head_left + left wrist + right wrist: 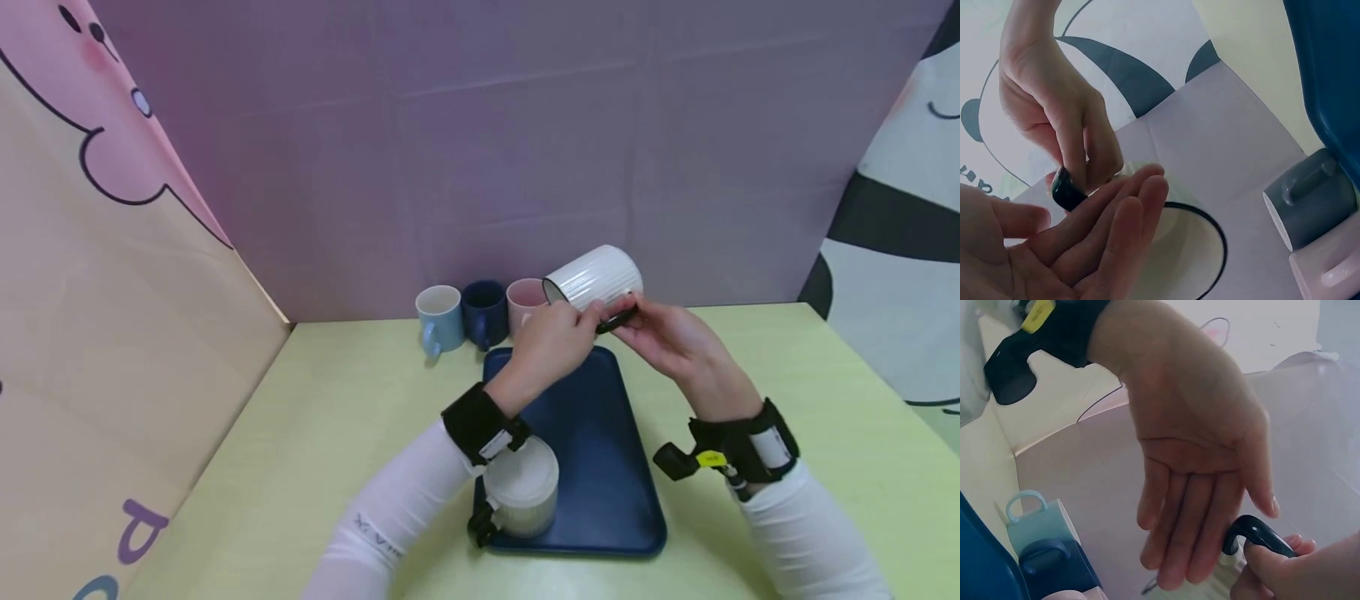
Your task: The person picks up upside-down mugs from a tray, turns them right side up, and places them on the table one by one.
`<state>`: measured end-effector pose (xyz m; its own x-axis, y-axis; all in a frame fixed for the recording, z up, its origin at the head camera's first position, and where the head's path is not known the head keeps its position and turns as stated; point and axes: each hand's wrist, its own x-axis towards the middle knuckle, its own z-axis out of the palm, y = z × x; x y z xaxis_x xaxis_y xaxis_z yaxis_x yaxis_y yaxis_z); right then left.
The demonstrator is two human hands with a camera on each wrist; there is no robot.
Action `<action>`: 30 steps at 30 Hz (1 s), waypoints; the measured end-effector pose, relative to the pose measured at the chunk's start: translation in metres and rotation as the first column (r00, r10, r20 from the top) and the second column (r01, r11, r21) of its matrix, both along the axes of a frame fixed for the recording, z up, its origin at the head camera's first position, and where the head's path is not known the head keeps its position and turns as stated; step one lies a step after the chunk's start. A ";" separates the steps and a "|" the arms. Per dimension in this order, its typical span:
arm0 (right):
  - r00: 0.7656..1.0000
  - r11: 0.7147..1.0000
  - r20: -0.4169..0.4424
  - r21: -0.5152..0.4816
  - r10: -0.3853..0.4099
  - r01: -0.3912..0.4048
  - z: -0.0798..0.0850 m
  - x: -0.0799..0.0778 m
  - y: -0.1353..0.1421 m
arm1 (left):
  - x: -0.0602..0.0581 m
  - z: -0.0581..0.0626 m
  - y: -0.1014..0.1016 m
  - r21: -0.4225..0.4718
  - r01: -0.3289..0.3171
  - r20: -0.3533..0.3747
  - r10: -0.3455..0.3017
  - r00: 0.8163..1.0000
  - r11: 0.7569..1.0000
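Observation:
A white ribbed mug (600, 275) with a dark rim and black handle (618, 318) is held tilted above the far end of a navy tray (592, 467), its mouth toward the left. My right hand (686, 350) grips the handle with thumb and fingers; the right wrist view shows that thumb and handle (1266, 534) from close up. My left hand (543, 346) lies by the mug's mouth end. In the left wrist view the left palm (1066, 256) faces the camera, and its nearly straight fingers overlap the mug's body and rim.
Another white mug (522, 487) stands base up on the tray's near left corner, partly behind the left wristband. Behind the tray, a light blue mug (440, 317), a navy mug (484, 312) and a pink mug (525, 300) stand in a row before the purple backdrop (517, 150).

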<state>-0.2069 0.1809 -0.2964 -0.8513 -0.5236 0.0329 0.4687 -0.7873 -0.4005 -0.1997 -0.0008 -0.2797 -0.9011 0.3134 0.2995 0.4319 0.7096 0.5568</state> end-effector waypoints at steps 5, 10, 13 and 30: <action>0.998 0.999 -0.050 0.012 -0.049 0.050 0.003 0.006 -0.005 | -0.003 -0.001 0.000 0.122 0.009 0.029 -0.013 0.999 0.992; 0.988 0.997 -0.153 0.065 -0.035 0.045 0.002 0.008 -0.009 | -0.007 -0.002 -0.003 0.246 0.008 0.071 -0.026 0.997 0.969; 0.972 0.985 -0.232 0.160 -0.023 0.062 0.001 0.008 -0.008 | -0.008 -0.003 -0.004 0.372 -0.008 0.154 -0.053 0.987 0.928; 0.959 0.979 -0.280 0.202 0.038 0.020 -0.005 0.010 -0.016 | -0.017 -0.006 -0.006 0.830 -0.254 0.448 -0.323 0.833 0.496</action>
<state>-0.1971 0.1644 -0.3018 -0.8178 -0.5518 0.1635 0.3211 -0.6732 -0.6660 -0.2169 -0.0064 -0.2857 -0.9776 0.2057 -0.0448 -0.0940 -0.2362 0.9672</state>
